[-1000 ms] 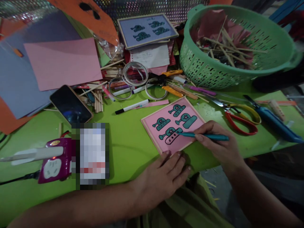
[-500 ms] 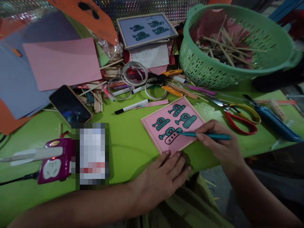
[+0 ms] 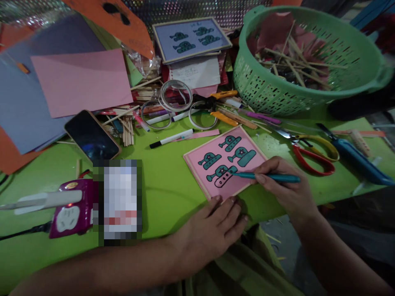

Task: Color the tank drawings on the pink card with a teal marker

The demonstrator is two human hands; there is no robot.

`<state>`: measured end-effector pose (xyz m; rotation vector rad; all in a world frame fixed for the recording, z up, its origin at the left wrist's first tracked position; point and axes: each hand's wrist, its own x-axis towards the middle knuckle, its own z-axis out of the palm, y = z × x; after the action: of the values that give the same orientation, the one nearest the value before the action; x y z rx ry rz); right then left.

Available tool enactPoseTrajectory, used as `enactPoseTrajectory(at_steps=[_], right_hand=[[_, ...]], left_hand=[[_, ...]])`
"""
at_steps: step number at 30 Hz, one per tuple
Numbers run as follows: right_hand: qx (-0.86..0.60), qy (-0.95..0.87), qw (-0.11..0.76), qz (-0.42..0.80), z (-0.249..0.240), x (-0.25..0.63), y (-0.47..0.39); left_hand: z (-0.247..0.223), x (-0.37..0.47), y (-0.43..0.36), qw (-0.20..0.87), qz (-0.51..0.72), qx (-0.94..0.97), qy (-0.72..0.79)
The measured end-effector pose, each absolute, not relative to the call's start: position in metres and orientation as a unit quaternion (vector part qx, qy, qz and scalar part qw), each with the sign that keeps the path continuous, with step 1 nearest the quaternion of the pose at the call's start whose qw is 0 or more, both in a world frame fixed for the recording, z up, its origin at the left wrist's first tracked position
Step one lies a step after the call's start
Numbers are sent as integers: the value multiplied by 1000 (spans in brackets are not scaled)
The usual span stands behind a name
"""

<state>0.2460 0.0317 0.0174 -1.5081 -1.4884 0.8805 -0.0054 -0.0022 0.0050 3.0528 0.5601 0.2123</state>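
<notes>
A pink card (image 3: 210, 187) edged with thin wooden strips lies tilted on the green table, bearing several tank drawings in black outline and teal. My right hand (image 3: 282, 185) pinches a teal felt-tip pen (image 3: 282, 177), its tip on the lower tank (image 3: 222, 176). Part of that tank's track is teal; the rest is pink inside its outline. My left hand (image 3: 217, 226) lies flat with fingers spread, fingertips touching the card's near edge. Behind, a framed blue card (image 3: 191, 39) with similar teal tanks rests on a stack of papers.
A green basket (image 3: 277, 96) of sticks stands at the back right. Red-and-yellow scissors (image 3: 311, 160) and a blue cutter (image 3: 359, 158) lie to the right. Tape rolls (image 3: 175, 95), markers and sticks crowd the middle back. A phone (image 3: 92, 135) and a purple power strip (image 3: 72, 207) sit left.
</notes>
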Motion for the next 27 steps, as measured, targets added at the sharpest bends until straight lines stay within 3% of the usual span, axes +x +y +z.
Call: enactPoseTrajectory(at_steps=[27], right_hand=[[-583,-608,406,354,15,246,35]], left_hand=[[8,-5,-1,23,40,985,167]])
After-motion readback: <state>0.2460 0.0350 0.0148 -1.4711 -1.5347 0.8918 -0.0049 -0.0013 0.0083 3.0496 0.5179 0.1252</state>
